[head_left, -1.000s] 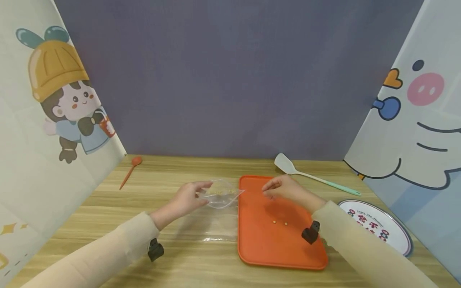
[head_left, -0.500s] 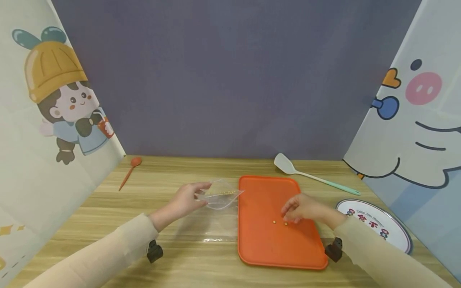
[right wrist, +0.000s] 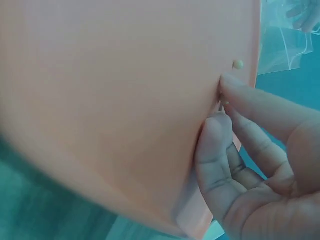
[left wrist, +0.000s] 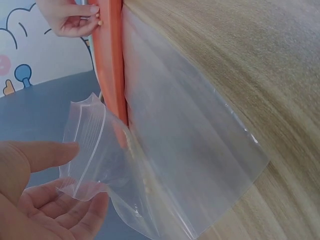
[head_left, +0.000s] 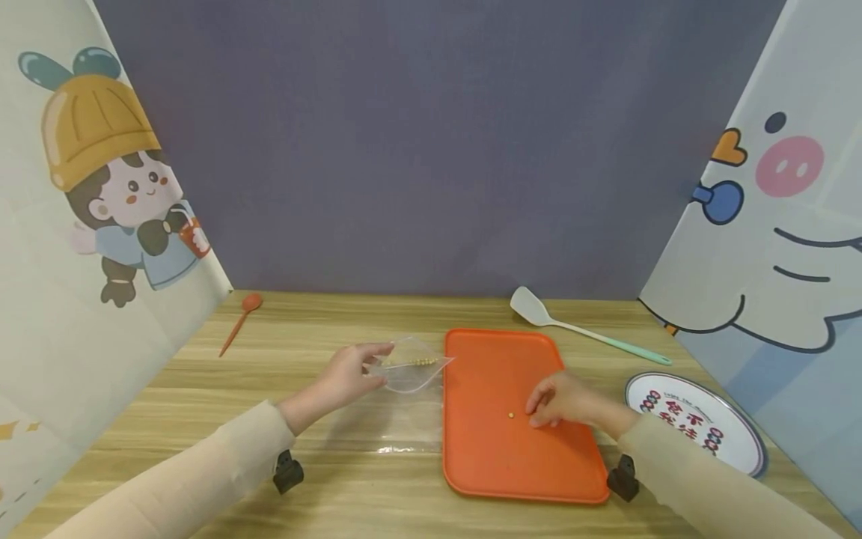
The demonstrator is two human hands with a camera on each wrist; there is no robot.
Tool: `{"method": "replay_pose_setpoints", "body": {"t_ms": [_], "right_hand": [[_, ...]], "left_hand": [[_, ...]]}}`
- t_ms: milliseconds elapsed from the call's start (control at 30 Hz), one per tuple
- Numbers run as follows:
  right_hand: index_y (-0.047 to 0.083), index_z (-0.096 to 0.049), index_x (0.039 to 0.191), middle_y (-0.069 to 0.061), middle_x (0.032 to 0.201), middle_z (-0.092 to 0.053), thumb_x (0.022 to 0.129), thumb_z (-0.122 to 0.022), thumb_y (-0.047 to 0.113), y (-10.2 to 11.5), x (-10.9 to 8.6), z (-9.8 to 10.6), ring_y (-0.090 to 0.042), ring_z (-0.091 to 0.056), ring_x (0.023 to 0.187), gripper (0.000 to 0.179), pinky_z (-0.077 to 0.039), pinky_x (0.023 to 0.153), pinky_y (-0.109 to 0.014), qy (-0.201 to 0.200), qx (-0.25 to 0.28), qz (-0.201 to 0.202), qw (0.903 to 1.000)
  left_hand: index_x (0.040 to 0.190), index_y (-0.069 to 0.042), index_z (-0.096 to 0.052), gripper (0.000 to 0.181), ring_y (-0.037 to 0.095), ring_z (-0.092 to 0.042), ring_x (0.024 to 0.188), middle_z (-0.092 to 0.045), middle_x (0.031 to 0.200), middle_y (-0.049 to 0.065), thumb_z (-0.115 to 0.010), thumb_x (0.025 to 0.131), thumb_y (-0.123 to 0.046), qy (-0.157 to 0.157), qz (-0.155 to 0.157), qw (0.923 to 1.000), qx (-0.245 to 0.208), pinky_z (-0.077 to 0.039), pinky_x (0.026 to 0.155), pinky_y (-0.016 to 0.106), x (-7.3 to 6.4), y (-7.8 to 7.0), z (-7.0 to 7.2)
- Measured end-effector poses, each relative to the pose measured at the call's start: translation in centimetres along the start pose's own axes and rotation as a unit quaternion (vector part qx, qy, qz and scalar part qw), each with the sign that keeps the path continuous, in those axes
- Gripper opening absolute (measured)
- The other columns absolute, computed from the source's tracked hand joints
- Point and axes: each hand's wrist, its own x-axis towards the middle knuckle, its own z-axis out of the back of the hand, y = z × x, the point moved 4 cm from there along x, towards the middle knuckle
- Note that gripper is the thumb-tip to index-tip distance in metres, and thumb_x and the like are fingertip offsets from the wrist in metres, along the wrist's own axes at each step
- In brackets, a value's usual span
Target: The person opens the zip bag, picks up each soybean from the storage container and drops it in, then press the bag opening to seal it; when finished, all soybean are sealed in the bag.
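Note:
My left hand (head_left: 346, 370) holds a clear zip-lock bag (head_left: 412, 378) by its mouth, thumb on one edge and fingers under the other. The mouth gapes in the left wrist view, and a row of yellowish soybeans lies inside. Over the orange tray (head_left: 485, 464), my right hand (head_left: 569, 400) has its thumb and index fingertips down at the surface. Between them, in the right wrist view, shows a small soybean (right wrist: 225, 103), partly hidden by the fingertips. Another soybean (right wrist: 238, 64) lies on the tray just beyond them, toward the bag.
A white spatula (head_left: 532, 305) with a mint handle lies behind the tray. To the right is an oval plate (head_left: 730, 419) with red lettering, partly behind the right sleeve. A small red spoon (head_left: 251, 302) rests at the table's back left. Printed panels stand around the table.
My right hand has come from beside the bag down and right to the tray, where its fingertips now pinch one of two soybeans. My left hand and the bag have hardly moved.

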Motion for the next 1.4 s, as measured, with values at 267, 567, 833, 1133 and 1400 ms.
{"method": "replay_pose_setpoints", "body": {"t_ms": [267,567,833,1133,1400], "right_hand": [[-0.008,-0.069,0.082,-0.006,0.068,-0.069,0.074,-0.077,-0.002,-0.1,0.3,0.1,-0.009,-0.059,0.056,0.013,-0.056,0.051,-0.026,0.003,0.002,0.003,1.0],[-0.015,-0.066,0.091,-0.007,0.072,-0.069,0.081,-0.07,-0.003,0.4,0.7,0.9,-0.012,-0.061,0.059,0.016,-0.06,0.057,-0.028,-0.01,0.058,-0.005,0.9982],[-0.018,-0.064,0.101,-0.01,0.079,-0.072,0.085,-0.07,0.003,2.1,1.2,2.0,-0.013,-0.066,0.064,0.027,-0.061,0.062,-0.029,-0.017,0.069,0.009,0.9975],[-0.009,-0.066,0.109,-0.018,0.098,-0.072,0.087,-0.071,0.014,4.6,2.2,2.2,-0.023,-0.069,0.081,0.033,-0.061,0.077,-0.038,-0.028,0.058,0.014,0.9978],[0.004,-0.07,0.107,-0.007,0.09,-0.072,0.089,-0.07,0.022,7.5,4.3,0.9,-0.035,-0.067,0.09,0.026,-0.058,0.084,-0.048,-0.033,0.053,0.023,0.9978]], "left_hand": [[0.133,0.003,-0.054,0.054,0.036,-0.062,0.111,-0.059,0.133,0.018,-0.07,0.082,0.002,0.004,0.008,1.0,0.005,-0.056,0.091,0.045,0.0,0.2,0.1],[0.133,0.001,-0.055,0.054,0.034,-0.062,0.111,-0.06,0.133,0.016,-0.071,0.081,0.001,0.003,0.014,0.9999,0.002,-0.057,0.089,0.041,-0.1,0.2,0.0],[0.132,0.003,-0.055,0.054,0.036,-0.063,0.11,-0.06,0.132,0.018,-0.07,0.08,0.002,-0.001,0.008,1.0,0.002,-0.058,0.088,0.041,-0.1,0.3,0.1],[0.133,0.002,-0.055,0.055,0.035,-0.062,0.111,-0.06,0.133,0.017,-0.07,0.081,0.003,0.004,0.012,0.9999,-0.001,-0.057,0.09,0.042,-0.1,0.1,0.1],[0.134,0.002,-0.054,0.055,0.035,-0.062,0.111,-0.059,0.134,0.016,-0.07,0.081,0.002,0.008,0.012,0.9999,0.006,-0.057,0.09,0.04,0.0,-0.1,0.0]]}}
